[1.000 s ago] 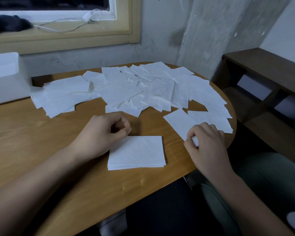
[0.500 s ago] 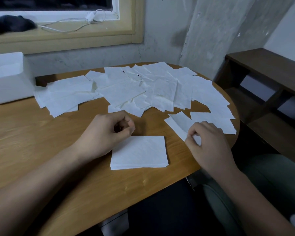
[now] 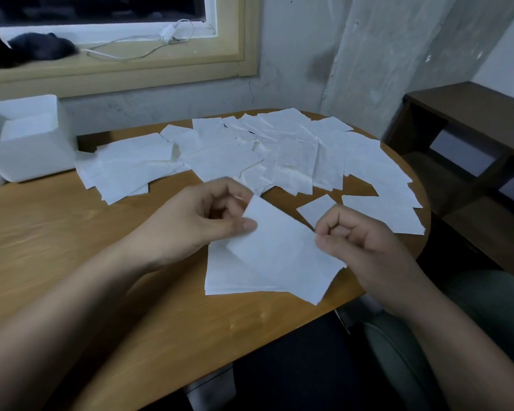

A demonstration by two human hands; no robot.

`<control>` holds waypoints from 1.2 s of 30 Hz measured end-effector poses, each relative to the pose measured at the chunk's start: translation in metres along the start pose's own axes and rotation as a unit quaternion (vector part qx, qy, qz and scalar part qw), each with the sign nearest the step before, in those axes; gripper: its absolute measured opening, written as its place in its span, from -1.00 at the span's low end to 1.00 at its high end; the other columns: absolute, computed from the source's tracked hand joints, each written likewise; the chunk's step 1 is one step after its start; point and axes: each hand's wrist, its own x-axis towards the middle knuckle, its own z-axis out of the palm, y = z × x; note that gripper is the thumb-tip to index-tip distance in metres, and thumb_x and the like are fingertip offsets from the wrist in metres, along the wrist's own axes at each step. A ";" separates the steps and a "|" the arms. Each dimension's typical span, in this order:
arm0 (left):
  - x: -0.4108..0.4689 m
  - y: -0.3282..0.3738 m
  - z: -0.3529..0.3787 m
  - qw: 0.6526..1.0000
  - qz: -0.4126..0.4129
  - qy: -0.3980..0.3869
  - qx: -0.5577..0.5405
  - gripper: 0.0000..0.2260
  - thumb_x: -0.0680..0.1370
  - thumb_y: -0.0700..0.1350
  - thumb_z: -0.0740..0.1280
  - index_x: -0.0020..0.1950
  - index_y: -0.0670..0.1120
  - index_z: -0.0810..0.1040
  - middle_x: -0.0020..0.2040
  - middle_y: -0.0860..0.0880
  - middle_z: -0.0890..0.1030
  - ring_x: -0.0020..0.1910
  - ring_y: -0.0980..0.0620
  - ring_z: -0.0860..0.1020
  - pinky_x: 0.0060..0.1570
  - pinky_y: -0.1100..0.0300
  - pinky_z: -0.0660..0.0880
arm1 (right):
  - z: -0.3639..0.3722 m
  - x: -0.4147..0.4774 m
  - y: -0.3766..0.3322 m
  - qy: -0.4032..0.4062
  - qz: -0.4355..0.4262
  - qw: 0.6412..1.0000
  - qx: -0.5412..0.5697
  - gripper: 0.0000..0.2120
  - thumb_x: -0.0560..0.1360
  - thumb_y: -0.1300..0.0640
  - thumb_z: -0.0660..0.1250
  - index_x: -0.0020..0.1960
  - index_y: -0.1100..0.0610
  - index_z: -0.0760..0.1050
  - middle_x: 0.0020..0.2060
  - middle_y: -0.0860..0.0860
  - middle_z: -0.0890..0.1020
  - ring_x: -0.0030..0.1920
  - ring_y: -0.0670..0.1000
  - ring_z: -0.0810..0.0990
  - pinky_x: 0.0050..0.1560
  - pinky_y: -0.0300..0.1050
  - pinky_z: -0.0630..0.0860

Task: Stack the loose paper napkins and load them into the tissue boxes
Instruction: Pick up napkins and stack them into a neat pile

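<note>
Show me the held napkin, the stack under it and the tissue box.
held napkin [image 3: 284, 250], head view, its middle.
stack [image 3: 220, 275], head view, bare left part.
tissue box [image 3: 27, 161], head view, front wall.

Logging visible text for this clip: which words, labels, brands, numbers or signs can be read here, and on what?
None can be read.
The napkin pinched by the left hand and right hand, the napkin stack beneath, the loose napkins and the white tissue box are all blank.
The charger on the windowsill is too small to show any marking.
</note>
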 end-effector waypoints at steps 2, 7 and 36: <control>0.000 0.001 -0.003 1.000 -0.014 -0.008 -0.005 -0.92 0.55 -0.11 0.56 -0.03 -0.04 0.68 -0.21 -0.13 0.65 -0.26 -0.19 0.57 -0.12 -0.04 0.54 | 0.005 0.003 0.005 0.008 0.026 0.999 0.022 -0.83 0.66 0.13 0.37 -0.11 0.02 0.57 -0.27 0.12 0.56 -0.21 0.00 0.49 -0.12 -0.13 0.44; 0.001 -0.001 -0.009 0.996 -0.088 -0.001 0.007 -0.85 0.54 -0.10 0.59 -0.11 -0.11 0.66 -0.30 -0.13 0.57 -0.35 -0.01 0.46 -0.26 0.19 0.45 | 0.019 0.007 0.015 0.018 0.081 0.992 0.096 -0.74 0.59 -0.07 0.44 -0.02 0.13 0.58 -0.17 0.16 0.68 -0.18 0.04 0.60 -0.11 -0.05 0.51; 0.009 -0.026 -0.029 0.942 -0.263 -0.105 0.177 -0.74 0.42 0.09 0.64 -0.07 -0.04 0.70 -0.14 -0.19 0.74 -0.30 0.04 0.52 -0.05 0.02 0.43 | 0.056 0.029 0.056 0.133 0.054 0.985 -0.091 -0.68 0.53 0.05 0.60 0.23 -0.03 0.59 -0.23 -0.08 0.67 -0.34 -0.08 0.71 -0.22 -0.10 0.71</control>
